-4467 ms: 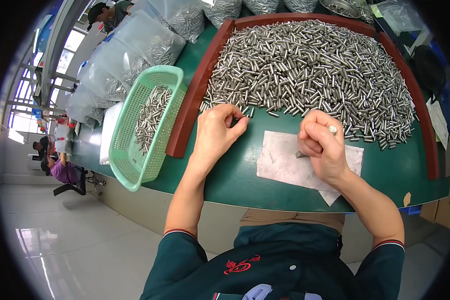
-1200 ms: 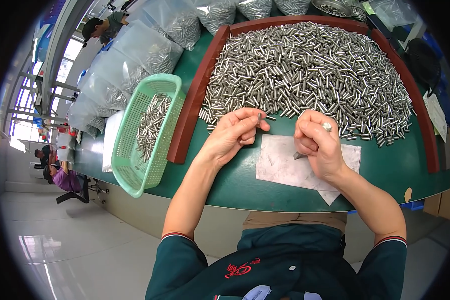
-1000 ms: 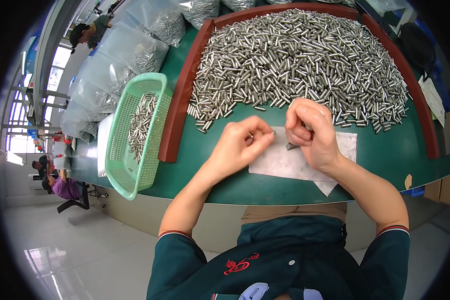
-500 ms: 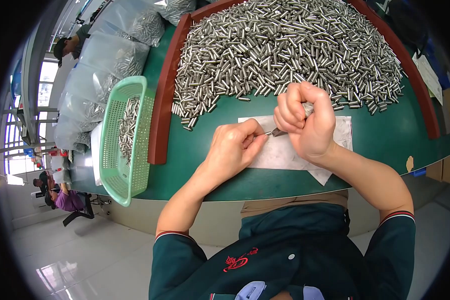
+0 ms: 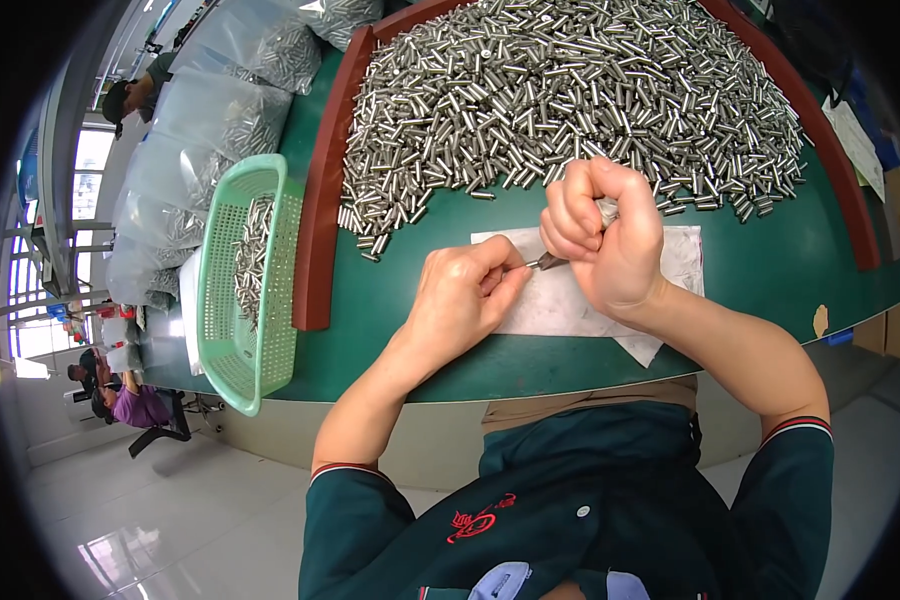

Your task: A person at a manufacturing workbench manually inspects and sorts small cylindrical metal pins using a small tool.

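My left hand (image 5: pixel 458 295) pinches a small metal pin (image 5: pixel 531 265) between thumb and fingertips, with one end showing. A hand tool with a dark metal tip (image 5: pixel 549 262) is in the fist of my right hand (image 5: pixel 615 245); its tip meets the pin's exposed end or lies right beside it. Most of the tool is hidden in the fist, so I cannot tell its exact kind. Both hands are over a smudged white cloth or paper sheet (image 5: pixel 570 312). Just beyond them spreads a large heap of shiny metal pins (image 5: pixel 570 100).
Dark red wooden rails (image 5: pixel 315 260) border the heap on the green table (image 5: pixel 410 375). Left of the rail sits a light green plastic basket (image 5: pixel 270 340) partly filled with pins. Clear plastic bags of pins (image 5: pixel 175 200) line the far left. Other people are in the left background.
The view has shifted slightly. My hands keep nearly the same pose, and the tool's tip has moved a little left, closer along the pin.
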`<act>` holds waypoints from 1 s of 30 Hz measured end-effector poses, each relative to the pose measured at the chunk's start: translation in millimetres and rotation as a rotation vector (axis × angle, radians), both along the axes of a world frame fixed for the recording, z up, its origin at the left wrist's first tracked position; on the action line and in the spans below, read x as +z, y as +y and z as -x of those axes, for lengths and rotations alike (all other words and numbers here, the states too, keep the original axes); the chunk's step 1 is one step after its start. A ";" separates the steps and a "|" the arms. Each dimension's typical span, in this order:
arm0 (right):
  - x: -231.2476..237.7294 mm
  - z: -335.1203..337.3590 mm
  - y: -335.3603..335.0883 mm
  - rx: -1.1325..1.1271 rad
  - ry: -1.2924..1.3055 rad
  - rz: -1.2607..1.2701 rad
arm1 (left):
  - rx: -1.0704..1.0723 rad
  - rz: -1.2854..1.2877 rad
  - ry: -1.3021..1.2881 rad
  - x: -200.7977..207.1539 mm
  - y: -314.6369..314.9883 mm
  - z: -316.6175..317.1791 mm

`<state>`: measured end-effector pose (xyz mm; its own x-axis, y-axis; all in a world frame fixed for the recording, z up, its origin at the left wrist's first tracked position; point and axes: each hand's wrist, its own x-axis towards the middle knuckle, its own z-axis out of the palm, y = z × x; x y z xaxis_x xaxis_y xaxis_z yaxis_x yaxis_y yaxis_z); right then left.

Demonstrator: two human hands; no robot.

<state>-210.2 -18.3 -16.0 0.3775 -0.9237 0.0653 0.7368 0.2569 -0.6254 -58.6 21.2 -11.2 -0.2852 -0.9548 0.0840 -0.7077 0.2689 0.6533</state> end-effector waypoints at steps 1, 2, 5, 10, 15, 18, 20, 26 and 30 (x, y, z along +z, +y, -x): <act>-0.2 -0.3 0.0 -0.005 0.001 0.003 | 0.000 0.002 -0.005 -0.2 0.1 -0.1; -0.3 -0.3 0.1 -0.005 0.001 0.002 | 0.000 0.001 -0.004 -0.4 0.1 -0.1; -1.3 -1.2 0.1 -0.004 -0.001 0.000 | 0.010 -0.002 0.014 -1.4 0.7 -0.1; -1.1 -3.0 1.9 -0.025 0.038 0.004 | 0.003 -0.021 0.029 -0.6 -0.6 1.6; 1.7 -6.2 3.8 -0.035 0.176 0.044 | -0.004 -0.035 0.023 0.7 -2.6 3.3; 4.4 -10.6 4.8 -0.060 0.242 0.074 | -0.016 -0.018 0.033 0.7 -1.0 1.0; 3.2 -9.0 4.4 -0.051 0.214 0.042 | -0.040 -0.006 0.080 -1.5 -0.9 -2.0; 0.0 -4.1 0.7 -0.010 0.139 0.041 | 0.061 -0.681 1.128 3.3 -11.9 -30.1; 0.2 -4.3 0.2 -0.004 0.129 0.033 | 0.164 -0.737 1.274 2.8 -18.5 -34.4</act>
<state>-205.9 -18.1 -15.8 0.3809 -0.9234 0.0468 0.6508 0.2318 -0.7230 -24.1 2.7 -8.4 -0.2803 -0.9058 -0.3178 0.4446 -0.4159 0.7934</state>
